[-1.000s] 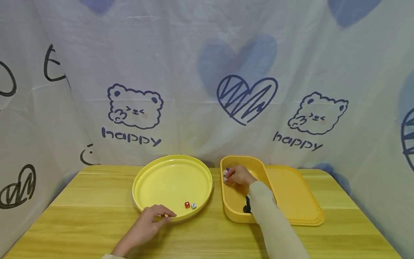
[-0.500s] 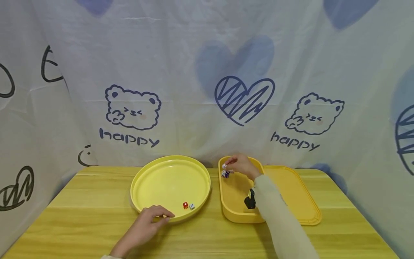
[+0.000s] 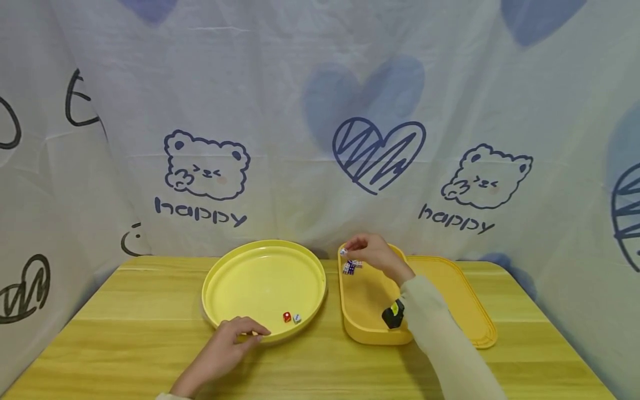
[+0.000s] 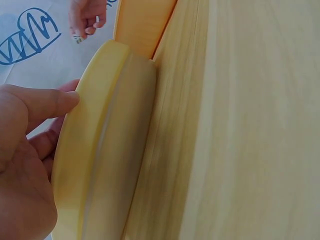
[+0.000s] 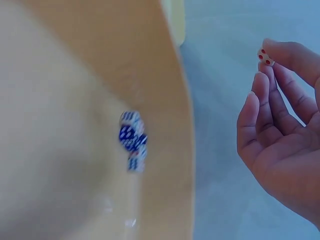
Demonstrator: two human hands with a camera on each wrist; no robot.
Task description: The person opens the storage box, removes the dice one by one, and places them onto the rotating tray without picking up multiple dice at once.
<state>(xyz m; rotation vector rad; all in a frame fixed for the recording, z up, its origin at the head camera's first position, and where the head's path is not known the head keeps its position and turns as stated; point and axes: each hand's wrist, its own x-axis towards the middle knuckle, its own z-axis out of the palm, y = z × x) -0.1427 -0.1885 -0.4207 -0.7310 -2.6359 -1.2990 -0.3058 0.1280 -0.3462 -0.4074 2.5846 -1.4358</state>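
Note:
My right hand (image 3: 376, 254) pinches a white die (image 5: 265, 57) with red dots between thumb and fingertips, above the far left end of the deep yellow box (image 3: 377, 336). Below it in the box, several blue and white dice (image 5: 131, 140) lie clustered against the wall. My left hand (image 3: 227, 345) grips the near rim of the round yellow tray (image 3: 260, 278), its thumb (image 4: 65, 102) on the outer side. On the tray, near the right front, a red die (image 3: 287, 317) sits beside a white die (image 3: 297, 318).
A black object with a yellow patch (image 3: 393, 315) lies at the box's near right corner, partly behind the right sleeve (image 3: 440, 328). The flat yellow lid (image 3: 457, 303) lies right of the box. A printed cloth (image 3: 280, 139) hangs behind the wooden table (image 3: 130, 316).
My right hand has risen from the dice in the box toward its far left rim, carrying one white die. The black object shows more. My left hand has stayed on the tray.

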